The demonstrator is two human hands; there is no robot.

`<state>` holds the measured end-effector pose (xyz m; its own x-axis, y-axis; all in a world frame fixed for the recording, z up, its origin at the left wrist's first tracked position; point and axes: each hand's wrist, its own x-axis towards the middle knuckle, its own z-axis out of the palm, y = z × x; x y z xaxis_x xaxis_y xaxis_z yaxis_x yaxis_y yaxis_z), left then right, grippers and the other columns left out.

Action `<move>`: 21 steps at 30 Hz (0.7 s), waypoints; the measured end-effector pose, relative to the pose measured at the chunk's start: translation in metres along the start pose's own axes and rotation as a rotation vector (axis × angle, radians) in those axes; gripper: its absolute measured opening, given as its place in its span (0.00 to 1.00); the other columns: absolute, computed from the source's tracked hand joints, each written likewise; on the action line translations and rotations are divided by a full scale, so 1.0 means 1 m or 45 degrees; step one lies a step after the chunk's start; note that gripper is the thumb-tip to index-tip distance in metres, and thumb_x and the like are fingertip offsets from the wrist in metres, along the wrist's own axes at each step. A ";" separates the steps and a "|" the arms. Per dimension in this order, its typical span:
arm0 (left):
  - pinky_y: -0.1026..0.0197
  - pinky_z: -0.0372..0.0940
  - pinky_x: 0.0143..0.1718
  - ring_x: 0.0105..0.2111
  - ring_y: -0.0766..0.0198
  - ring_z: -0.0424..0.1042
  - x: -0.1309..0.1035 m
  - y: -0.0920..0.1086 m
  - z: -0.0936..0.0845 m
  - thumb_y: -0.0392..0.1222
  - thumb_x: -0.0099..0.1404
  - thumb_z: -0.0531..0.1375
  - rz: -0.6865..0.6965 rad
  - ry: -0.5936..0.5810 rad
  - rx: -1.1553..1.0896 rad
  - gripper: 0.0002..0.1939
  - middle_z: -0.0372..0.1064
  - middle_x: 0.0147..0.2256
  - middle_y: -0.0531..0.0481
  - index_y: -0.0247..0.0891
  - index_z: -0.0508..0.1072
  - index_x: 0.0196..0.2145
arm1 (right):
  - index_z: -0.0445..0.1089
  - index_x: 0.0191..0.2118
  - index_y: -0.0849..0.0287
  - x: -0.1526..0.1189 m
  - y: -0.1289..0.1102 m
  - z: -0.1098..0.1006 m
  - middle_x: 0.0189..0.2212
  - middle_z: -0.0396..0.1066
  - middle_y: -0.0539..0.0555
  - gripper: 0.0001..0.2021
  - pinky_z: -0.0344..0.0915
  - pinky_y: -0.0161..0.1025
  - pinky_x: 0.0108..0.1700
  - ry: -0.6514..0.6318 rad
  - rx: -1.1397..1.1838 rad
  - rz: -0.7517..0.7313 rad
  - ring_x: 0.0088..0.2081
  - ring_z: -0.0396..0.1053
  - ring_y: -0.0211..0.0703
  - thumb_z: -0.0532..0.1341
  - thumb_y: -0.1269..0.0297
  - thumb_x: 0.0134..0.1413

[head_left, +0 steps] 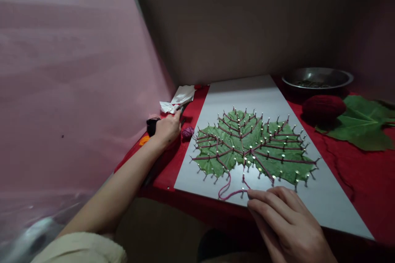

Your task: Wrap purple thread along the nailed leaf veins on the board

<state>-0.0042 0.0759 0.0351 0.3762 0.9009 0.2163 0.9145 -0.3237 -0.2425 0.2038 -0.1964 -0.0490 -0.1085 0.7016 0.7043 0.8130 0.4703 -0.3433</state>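
Observation:
A green leaf (253,131) lies on a white board (240,90), ringed and crossed by many nails. Dark red yarn (277,159) runs between the nails along the leaf's veins. At the board's front edge my right hand (286,218) pinches the loose pink yarn (226,195) near a nail below the leaf's base. My left hand (169,127) reaches to the far left, beside a small purple yarn ball (187,132). Its fingers are at a dark-handled tool (182,110), partly hidden, and look closed on it.
White paper scraps (182,96), black yarn (152,125) and orange yarn (143,140) lie left of the board on red cloth (197,109). At right are a metal bowl (317,78), a dark red yarn ball (323,107) and another leaf (364,125).

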 end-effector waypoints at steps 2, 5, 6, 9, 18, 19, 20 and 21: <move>0.50 0.64 0.42 0.44 0.45 0.73 0.020 0.004 0.005 0.44 0.69 0.51 0.016 -0.001 -0.035 0.26 0.71 0.46 0.31 0.36 0.58 0.62 | 0.71 0.41 0.61 0.000 -0.002 0.000 0.41 0.74 0.56 0.10 0.63 0.43 0.41 -0.020 0.024 0.040 0.37 0.64 0.43 0.58 0.79 0.55; 0.46 0.64 0.45 0.48 0.43 0.71 0.049 0.011 0.012 0.42 0.68 0.53 0.015 0.000 -0.107 0.26 0.69 0.48 0.29 0.34 0.59 0.61 | 0.71 0.42 0.61 0.000 -0.004 -0.001 0.42 0.74 0.56 0.11 0.63 0.43 0.41 -0.022 0.056 0.088 0.38 0.62 0.44 0.58 0.79 0.55; 0.44 0.64 0.46 0.48 0.43 0.71 0.057 0.013 0.013 0.41 0.67 0.54 0.012 -0.010 -0.136 0.25 0.70 0.48 0.30 0.33 0.61 0.60 | 0.72 0.42 0.61 0.000 -0.005 -0.001 0.42 0.74 0.56 0.12 0.62 0.43 0.41 -0.017 0.060 0.098 0.38 0.62 0.44 0.58 0.80 0.54; 0.46 0.66 0.49 0.48 0.51 0.72 0.067 0.014 0.002 0.42 0.66 0.57 0.020 -0.038 -0.250 0.18 0.71 0.47 0.36 0.30 0.70 0.51 | 0.72 0.42 0.64 0.001 -0.007 -0.002 0.43 0.74 0.57 0.11 0.62 0.43 0.41 -0.011 0.070 0.097 0.39 0.61 0.44 0.59 0.80 0.54; 0.69 0.67 0.33 0.30 0.72 0.71 -0.071 0.044 -0.083 0.49 0.64 0.57 0.435 -0.036 -0.862 0.14 0.69 0.28 0.58 0.35 0.76 0.35 | 0.73 0.42 0.67 0.004 -0.012 -0.004 0.44 0.75 0.61 0.11 0.63 0.45 0.38 0.056 0.089 0.113 0.37 0.62 0.45 0.59 0.81 0.53; 0.70 0.67 0.33 0.30 0.72 0.71 -0.092 0.052 -0.081 0.43 0.64 0.59 0.649 -0.108 -1.038 0.08 0.70 0.30 0.56 0.36 0.75 0.33 | 0.73 0.42 0.67 0.003 -0.012 -0.004 0.45 0.75 0.61 0.12 0.63 0.45 0.38 0.054 0.090 0.106 0.37 0.62 0.45 0.58 0.81 0.53; 0.70 0.67 0.32 0.31 0.72 0.70 -0.110 0.059 -0.077 0.38 0.65 0.58 0.770 -0.210 -1.112 0.05 0.70 0.32 0.54 0.37 0.74 0.34 | 0.73 0.43 0.67 0.002 -0.011 -0.004 0.46 0.74 0.61 0.12 0.64 0.45 0.39 0.054 0.091 0.095 0.38 0.63 0.46 0.58 0.81 0.53; 0.70 0.67 0.32 0.32 0.71 0.70 -0.126 0.066 -0.072 0.36 0.67 0.57 0.812 -0.263 -1.129 0.05 0.69 0.34 0.52 0.37 0.73 0.36 | 0.73 0.43 0.67 0.001 -0.011 -0.005 0.47 0.74 0.61 0.12 0.64 0.46 0.39 0.057 0.094 0.086 0.38 0.63 0.46 0.58 0.82 0.53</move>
<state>0.0193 -0.0798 0.0595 0.8589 0.5000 0.1111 0.3758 -0.7626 0.5266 0.1972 -0.2033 -0.0412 -0.0281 0.7090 0.7046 0.7729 0.4625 -0.4345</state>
